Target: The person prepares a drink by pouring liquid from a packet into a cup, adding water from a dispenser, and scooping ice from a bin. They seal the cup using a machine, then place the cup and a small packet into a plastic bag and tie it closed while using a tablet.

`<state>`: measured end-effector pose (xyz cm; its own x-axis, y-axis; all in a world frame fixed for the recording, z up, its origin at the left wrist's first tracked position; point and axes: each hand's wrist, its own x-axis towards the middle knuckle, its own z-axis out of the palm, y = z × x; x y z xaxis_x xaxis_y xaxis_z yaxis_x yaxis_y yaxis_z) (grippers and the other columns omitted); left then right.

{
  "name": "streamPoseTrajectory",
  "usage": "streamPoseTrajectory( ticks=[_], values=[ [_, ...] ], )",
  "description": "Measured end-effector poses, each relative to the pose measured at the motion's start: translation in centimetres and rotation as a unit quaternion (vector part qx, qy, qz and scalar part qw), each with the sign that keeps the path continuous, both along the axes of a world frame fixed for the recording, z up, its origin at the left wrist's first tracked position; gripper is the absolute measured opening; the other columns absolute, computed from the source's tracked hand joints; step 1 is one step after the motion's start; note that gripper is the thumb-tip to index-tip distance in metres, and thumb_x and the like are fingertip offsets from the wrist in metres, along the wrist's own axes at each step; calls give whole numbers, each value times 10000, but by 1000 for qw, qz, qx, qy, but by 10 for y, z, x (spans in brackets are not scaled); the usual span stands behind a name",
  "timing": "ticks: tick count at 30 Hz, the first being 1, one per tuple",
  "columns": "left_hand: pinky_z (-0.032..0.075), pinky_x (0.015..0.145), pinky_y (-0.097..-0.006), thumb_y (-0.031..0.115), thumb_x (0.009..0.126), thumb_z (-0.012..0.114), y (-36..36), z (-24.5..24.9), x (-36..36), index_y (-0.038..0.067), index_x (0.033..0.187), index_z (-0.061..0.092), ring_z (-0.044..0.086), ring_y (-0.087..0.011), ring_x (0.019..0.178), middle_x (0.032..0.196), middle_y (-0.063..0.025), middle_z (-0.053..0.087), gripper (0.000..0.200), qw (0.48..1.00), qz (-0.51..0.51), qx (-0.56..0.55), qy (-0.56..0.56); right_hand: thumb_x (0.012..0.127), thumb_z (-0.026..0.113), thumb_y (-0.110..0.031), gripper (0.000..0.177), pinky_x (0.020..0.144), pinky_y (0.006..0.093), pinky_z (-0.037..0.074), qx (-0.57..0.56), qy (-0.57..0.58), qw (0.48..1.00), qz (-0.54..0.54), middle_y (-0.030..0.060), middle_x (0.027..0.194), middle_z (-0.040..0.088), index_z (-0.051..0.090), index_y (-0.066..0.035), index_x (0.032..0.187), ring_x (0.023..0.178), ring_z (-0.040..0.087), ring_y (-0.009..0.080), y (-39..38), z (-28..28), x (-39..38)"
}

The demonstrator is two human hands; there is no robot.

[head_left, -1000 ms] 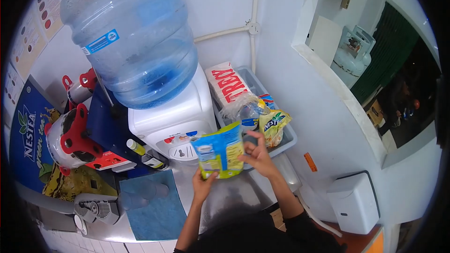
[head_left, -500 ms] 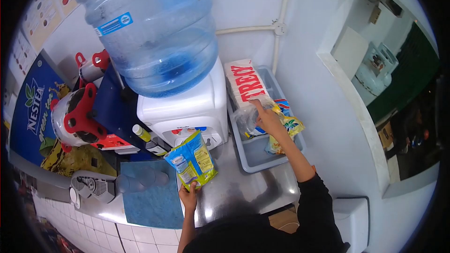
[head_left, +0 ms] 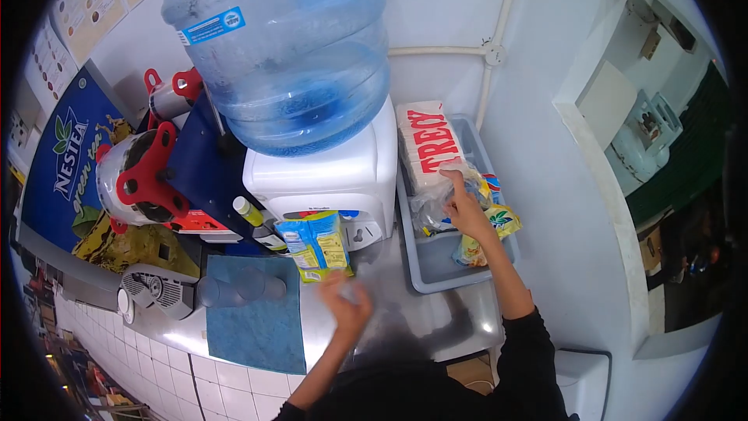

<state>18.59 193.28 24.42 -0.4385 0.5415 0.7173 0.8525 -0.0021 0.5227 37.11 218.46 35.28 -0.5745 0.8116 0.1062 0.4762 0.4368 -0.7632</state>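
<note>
Left hand (head_left: pixel 347 306) hovers low in the middle of the frame over the shiny steel worktop (head_left: pixel 425 320), blurred, fingers spread and holding nothing. Just above it in the frame, the yellow, green and blue foil pouch (head_left: pixel 315 243) stands on the worktop, leaning against the front of the white water dispenser (head_left: pixel 319 179), apart from the hand. A large clear blue water bottle (head_left: pixel 280 39) sits upside down on the dispenser, filling the upper middle of the frame.

Right of centre, the right hand (head_left: pixel 467 212) reaches into the grey plastic tray (head_left: pixel 440 269). Its fingers rest on a crumpled clear plastic bag (head_left: pixel 430 206), just below the white pack with red lettering (head_left: pixel 428 144); whether they are gripping the bag cannot be told. A small yellow and green sachet (head_left: pixel 500 222) lies in the tray beside the wrist.

At lower left, a blue cloth mat (head_left: pixel 261 327) lies on the worktop with clear plastic cups (head_left: pixel 234 290) on their sides on it. A red and blue cup-sealing machine (head_left: pixel 152 179) stands at middle left.
</note>
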Motion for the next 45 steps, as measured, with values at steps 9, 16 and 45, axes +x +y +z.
streamPoseTrajectory(
  ticks=[9,16,45],
  values=[
    [415,1009,-448,155,796,718,175,17,73,-5,1174,557,524,-422,1115,1161,-203,581,440,945,-276,-112,-133,786,494,122,710,657,420,455,36,-2,999,27,206,734,560,286,-170,1399,712,613,353,-16,18,9],
    [504,899,-442,262,720,775,195,14,59,71,1060,645,560,-363,1074,1171,-168,579,411,966,-253,-43,41,797,495,118,680,595,376,419,32,55,998,26,153,645,513,312,-144,1398,604,552,303,-7,4,18],
    [456,930,-458,384,605,840,219,-1,85,-69,1239,440,535,-418,1090,1169,-241,545,876,958,-240,-73,-135,859,464,106,441,726,340,491,185,70,978,-64,141,865,599,472,-51,1271,784,621,261,-21,23,2]
  ],
)
